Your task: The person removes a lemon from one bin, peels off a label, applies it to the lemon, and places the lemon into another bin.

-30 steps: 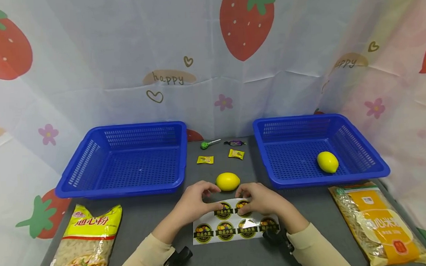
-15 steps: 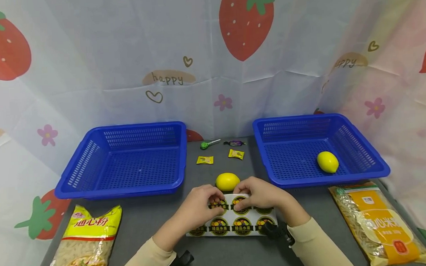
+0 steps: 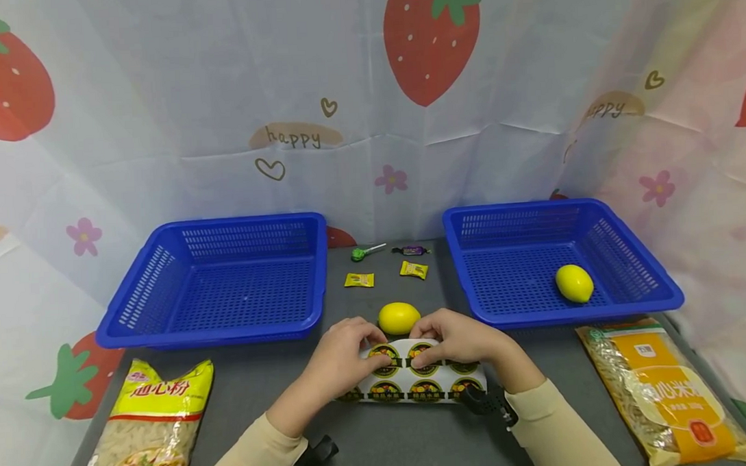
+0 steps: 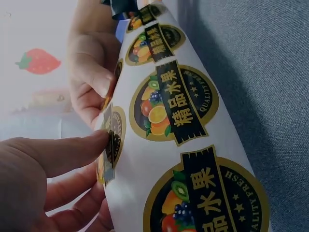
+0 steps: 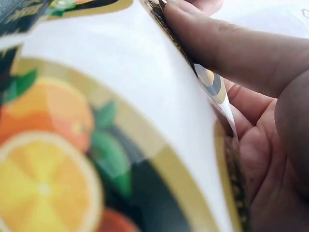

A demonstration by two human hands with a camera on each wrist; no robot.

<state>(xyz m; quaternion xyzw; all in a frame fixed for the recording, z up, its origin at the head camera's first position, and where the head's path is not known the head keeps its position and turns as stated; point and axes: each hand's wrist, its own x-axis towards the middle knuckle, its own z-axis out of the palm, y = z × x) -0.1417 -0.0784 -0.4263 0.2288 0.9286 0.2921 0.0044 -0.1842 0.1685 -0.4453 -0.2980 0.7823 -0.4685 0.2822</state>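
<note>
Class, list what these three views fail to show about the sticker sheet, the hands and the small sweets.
- Sticker sheet: head view, far edge covered by both hands.
- Left hand and right hand: fingertips tucked behind the sheet.
- Right wrist view: sticker print blurred, too close.
- Sweets: head view, wrappers too small to read.

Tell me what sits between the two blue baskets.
In the head view, between the left basket and right basket: a lollipop, three wrapped sweets and a lemon.

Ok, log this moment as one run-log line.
left hand: pinches sticker sheet | right hand: pinches same sheet | lemon: on table beyond sheet
</note>
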